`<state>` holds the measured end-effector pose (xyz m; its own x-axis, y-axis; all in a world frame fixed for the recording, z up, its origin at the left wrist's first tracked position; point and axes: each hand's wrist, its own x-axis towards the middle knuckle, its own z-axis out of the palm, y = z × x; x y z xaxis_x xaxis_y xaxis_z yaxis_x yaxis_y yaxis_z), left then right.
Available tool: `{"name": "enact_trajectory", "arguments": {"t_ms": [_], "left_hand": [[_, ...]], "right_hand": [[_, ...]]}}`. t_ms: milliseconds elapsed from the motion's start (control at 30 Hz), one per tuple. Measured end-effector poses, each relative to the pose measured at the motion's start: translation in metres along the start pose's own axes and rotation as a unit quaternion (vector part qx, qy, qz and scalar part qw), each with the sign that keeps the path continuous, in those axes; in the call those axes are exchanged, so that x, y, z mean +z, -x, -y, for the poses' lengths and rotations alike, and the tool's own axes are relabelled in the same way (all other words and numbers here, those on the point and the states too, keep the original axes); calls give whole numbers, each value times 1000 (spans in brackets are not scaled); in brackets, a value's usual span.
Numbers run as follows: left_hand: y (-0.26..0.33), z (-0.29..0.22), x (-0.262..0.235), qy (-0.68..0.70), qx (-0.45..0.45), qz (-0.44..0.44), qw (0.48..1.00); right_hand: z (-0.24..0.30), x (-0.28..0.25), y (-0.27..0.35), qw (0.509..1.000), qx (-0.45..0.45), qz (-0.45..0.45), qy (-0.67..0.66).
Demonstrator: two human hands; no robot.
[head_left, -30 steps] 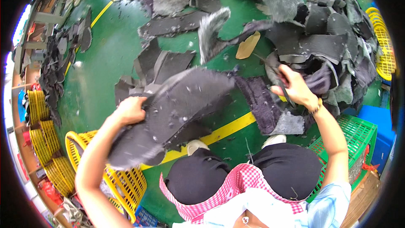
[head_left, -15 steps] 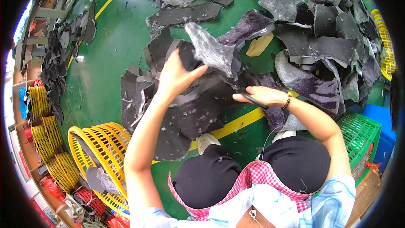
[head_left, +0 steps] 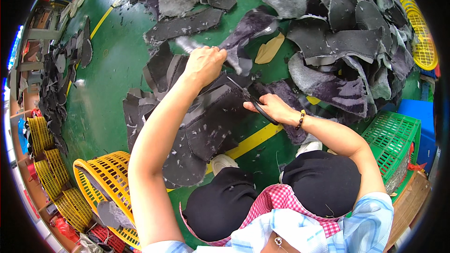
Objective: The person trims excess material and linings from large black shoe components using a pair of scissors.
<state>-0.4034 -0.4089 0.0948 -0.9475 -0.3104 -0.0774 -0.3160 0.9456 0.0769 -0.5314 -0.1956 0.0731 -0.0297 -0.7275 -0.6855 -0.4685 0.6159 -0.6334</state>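
Raised higher than a moment ago, the left hand (head_left: pixel 205 63) pinches a dark fuzzy scrap (head_left: pixel 243 33) taut while the right hand (head_left: pixel 272 107), fingers closed around scissors (head_left: pixel 251 98), cuts above the green floor (head_left: pixel 117 51).

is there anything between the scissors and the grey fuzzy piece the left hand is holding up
Nothing visible. The left hand grips the grey furry fabric piece and holds it raised, and the black scissors in the right hand point up toward its lower edge with only open space between. The other scraps lie lower down, on the green floor.
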Motion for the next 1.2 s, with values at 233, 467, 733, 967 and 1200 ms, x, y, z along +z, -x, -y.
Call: {"name": "enact_trajectory", "arguments": {"t_ms": [233, 467, 733, 967, 1200], "left_hand": [[68, -26, -113, 538, -301, -128, 777], [328, -5, -73, 485, -570, -123, 652], [241, -19, -65, 181, -432, -103, 878], [86, 74, 23, 495, -542, 50, 677], [63, 46, 36, 653, -491, -164, 552]], "right_hand": [[-46, -30, -7, 990, -37, -134, 35], [-46, -99, 40, 989, 42, 109, 94], [10, -81, 40, 973, -72, 206, 80], [81, -32, -18, 968, -106, 141, 180], [94, -31, -46, 967, 7, 243, 72]]}}
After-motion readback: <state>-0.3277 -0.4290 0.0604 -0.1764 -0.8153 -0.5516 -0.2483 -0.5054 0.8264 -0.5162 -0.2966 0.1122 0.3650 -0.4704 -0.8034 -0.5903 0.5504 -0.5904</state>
